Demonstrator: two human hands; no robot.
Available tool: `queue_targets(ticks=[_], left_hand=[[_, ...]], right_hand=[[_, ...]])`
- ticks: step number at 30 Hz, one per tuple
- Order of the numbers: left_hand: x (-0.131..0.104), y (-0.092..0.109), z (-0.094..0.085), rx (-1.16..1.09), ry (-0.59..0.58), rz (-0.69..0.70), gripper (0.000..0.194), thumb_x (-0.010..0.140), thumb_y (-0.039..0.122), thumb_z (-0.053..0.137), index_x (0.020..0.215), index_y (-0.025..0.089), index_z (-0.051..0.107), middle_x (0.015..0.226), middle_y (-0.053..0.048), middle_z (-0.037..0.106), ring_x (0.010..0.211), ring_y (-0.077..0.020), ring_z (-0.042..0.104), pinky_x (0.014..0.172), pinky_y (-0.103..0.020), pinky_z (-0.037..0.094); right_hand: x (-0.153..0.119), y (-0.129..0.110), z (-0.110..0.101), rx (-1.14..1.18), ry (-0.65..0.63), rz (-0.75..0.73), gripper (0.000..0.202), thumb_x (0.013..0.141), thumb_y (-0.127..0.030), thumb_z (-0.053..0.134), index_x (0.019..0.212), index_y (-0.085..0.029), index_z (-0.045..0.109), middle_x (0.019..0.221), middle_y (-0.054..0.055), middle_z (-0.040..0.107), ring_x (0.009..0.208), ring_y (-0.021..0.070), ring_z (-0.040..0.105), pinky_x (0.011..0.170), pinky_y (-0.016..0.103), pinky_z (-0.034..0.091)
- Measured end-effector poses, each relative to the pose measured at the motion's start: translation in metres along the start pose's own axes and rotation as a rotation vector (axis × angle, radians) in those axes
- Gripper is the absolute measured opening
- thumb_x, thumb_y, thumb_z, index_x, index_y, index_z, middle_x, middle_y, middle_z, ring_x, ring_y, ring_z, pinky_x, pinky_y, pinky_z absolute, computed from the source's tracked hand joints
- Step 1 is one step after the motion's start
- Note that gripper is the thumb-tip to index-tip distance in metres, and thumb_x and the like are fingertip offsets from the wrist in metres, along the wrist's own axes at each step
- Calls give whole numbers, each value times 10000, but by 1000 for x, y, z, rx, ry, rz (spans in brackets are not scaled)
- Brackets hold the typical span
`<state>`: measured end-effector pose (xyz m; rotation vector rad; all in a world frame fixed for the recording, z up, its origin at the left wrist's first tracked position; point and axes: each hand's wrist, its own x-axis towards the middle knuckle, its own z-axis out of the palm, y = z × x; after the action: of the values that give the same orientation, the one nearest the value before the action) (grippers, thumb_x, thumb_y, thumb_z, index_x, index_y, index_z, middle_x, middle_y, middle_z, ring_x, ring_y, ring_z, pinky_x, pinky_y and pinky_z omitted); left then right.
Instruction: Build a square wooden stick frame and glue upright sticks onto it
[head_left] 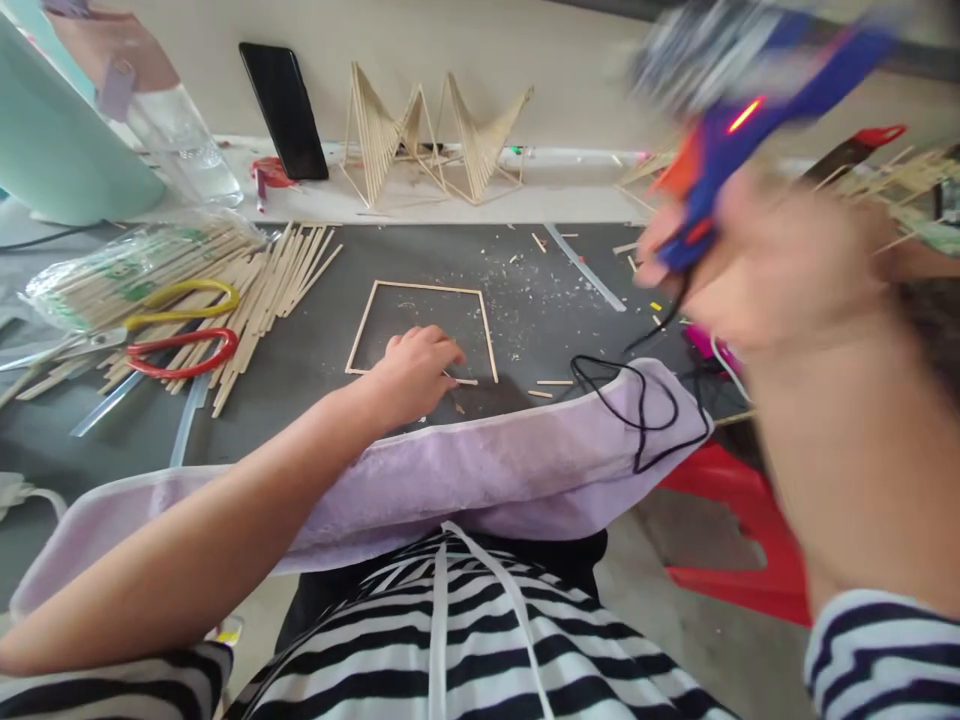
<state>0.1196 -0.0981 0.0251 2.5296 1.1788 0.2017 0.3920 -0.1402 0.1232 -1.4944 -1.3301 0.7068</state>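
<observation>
My right hand is wrapped around a blue glue gun with an orange part and a lit red light, raised at the upper right and smeared by motion. A black cord trails from it down onto purple cloth. On the grey table lies a four-sided frame of thin wooden sticks. My left hand rests at its near side, fingers curled down over the near stick, whose end shows by the fingertips. The palm side of that hand is hidden.
Loose wooden sticks, a plastic bag of sticks and scissors lie left. A phone, a water bottle and a stick model stand behind. A clear glue stick lies among scraps. A red stool is below right.
</observation>
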Motion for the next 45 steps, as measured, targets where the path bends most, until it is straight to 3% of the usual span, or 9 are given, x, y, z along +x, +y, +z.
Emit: queue_targets(ticks=[1,3,6,8,12,18,23,35,45], left_hand=[[-1,-1,6,-9,16,17,225,890,185,616,1096,192,706,1201,-111,654,1198,-308,583,1018,-512,455],[-4,-3,17,-24,63,48,196,903,182,606,1067,193,713,1171,-105,666,1156,-295,596,994,-490,449],[-5,-3,29,-22,105,95,172,927,193,587,1024,199,729,1120,-97,684,1087,-290,604,953,-481,429],[-4,-2,33,-18,132,127,172,940,202,577,1009,206,735,1091,-88,694,1053,-284,606,927,-471,415],[-1,-2,37,-31,164,128,144,945,209,588,957,205,731,1027,-72,706,1007,-265,620,889,-441,399],[0,-5,39,-48,184,141,151,955,185,565,905,199,707,981,-47,713,964,-238,634,868,-415,387],[1,-4,38,-31,192,141,193,973,195,528,880,204,698,930,-40,718,916,-227,633,853,-408,376],[2,-3,38,-5,193,145,175,970,197,526,876,199,674,919,-51,713,915,-226,627,839,-390,414],[4,-5,42,-75,201,165,185,943,146,490,862,180,653,918,-77,689,895,-227,601,859,-385,470]], right_hand=[[-7,16,12,189,-72,33,274,1033,-434,433,1048,-250,635,785,-59,606,658,86,571,598,294,428],[-27,52,37,390,-219,137,254,940,-493,619,1000,-247,604,662,-61,556,545,84,513,493,239,390],[-56,94,66,417,-235,235,297,899,-514,673,902,-235,571,675,-45,568,535,93,529,433,216,407],[-69,105,74,376,-218,282,301,902,-523,663,904,-237,567,743,-31,593,542,103,564,422,227,441],[-72,102,72,430,-162,271,261,924,-494,635,998,-254,564,866,-18,653,502,95,575,423,245,475],[-59,100,60,553,-102,265,306,878,-380,679,1137,-265,564,1200,35,703,647,122,677,601,309,594],[-59,104,57,482,-109,164,333,869,-286,698,1174,-284,564,1198,16,702,562,81,590,636,312,578],[-100,90,48,409,-309,384,259,915,-342,633,1143,-260,542,1076,25,681,530,90,565,537,298,451],[-107,88,47,381,-256,434,193,891,-381,673,1049,-292,605,937,28,664,524,114,536,490,328,440]])
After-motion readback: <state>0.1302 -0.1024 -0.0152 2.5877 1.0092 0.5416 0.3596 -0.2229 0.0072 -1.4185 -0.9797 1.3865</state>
